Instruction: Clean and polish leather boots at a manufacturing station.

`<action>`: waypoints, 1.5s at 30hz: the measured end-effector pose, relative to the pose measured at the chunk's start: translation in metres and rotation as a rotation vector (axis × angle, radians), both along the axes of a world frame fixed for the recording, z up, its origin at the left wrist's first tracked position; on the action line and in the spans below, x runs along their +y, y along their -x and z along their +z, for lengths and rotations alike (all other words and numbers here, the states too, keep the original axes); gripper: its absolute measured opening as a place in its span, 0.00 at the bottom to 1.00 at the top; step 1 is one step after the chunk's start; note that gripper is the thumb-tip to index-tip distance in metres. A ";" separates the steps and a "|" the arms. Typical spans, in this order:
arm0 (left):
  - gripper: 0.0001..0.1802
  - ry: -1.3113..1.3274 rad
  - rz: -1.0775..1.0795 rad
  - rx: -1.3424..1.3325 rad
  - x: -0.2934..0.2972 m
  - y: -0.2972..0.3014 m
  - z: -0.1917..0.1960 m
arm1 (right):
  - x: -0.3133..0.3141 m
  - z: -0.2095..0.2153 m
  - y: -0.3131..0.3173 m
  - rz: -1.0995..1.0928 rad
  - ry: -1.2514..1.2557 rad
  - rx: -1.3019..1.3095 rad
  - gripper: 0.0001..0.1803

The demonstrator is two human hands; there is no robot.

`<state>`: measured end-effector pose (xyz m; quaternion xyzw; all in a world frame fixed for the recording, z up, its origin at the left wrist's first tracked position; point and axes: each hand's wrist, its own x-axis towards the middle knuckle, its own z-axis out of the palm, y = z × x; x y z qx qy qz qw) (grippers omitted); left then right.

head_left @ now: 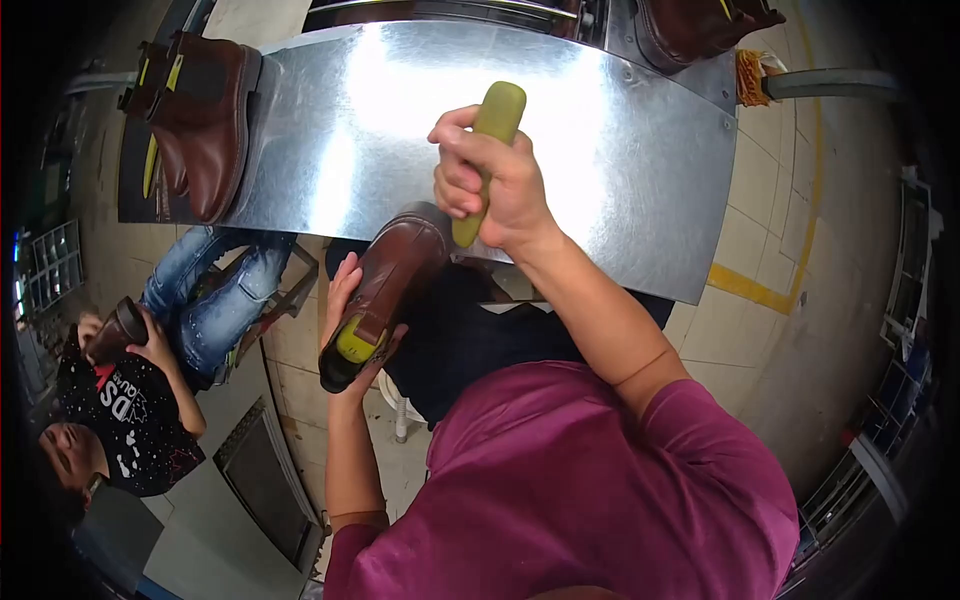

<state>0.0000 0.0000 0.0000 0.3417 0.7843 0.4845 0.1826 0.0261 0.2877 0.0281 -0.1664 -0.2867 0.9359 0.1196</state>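
Note:
My left hand grips a brown leather boot from below and the side. The boot is tilted, its dark sole end resting by the table's near edge and its opening facing me. A yellow-green block shows inside that opening. Above the metal table, my right hand is closed in a fist around a long olive-green bar with rounded ends. The bar stands nearly upright, one end above the fist and the other below, apart from the boot. What the bar is made of, I cannot tell.
A shiny metal table spans the space before me. Brown boots stand at its left end, and another brown boot is at the far right. On the left, a seated co-worker holds a dark brown boot.

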 end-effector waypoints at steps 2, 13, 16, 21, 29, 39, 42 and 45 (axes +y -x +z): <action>0.50 0.016 -0.023 0.014 0.002 0.015 -0.004 | -0.003 -0.002 0.014 -0.051 0.076 -0.003 0.09; 0.43 -0.037 -0.032 -0.006 0.028 -0.001 0.053 | 0.000 0.013 0.018 0.073 -0.314 -0.217 0.13; 0.42 0.087 0.007 0.057 0.023 -0.012 0.051 | -0.012 0.024 0.003 0.158 -0.544 -0.301 0.15; 0.37 0.220 -0.202 0.287 0.059 0.007 0.100 | 0.038 -0.002 -0.038 -0.131 -1.501 -0.223 0.18; 0.40 0.101 -0.423 0.539 0.142 0.076 0.081 | 0.125 -0.045 -0.119 -0.331 -2.188 -0.513 0.23; 0.36 -0.271 -0.082 -0.018 0.179 0.064 0.033 | 0.068 -0.034 -0.140 -0.359 -1.878 0.094 0.30; 0.28 -0.438 0.189 0.306 0.207 0.045 0.013 | 0.033 -0.034 -0.121 -0.169 -1.686 -0.207 0.36; 0.22 -0.573 0.429 0.508 0.215 0.043 -0.006 | 0.026 -0.053 -0.100 -0.055 -1.379 -0.264 0.38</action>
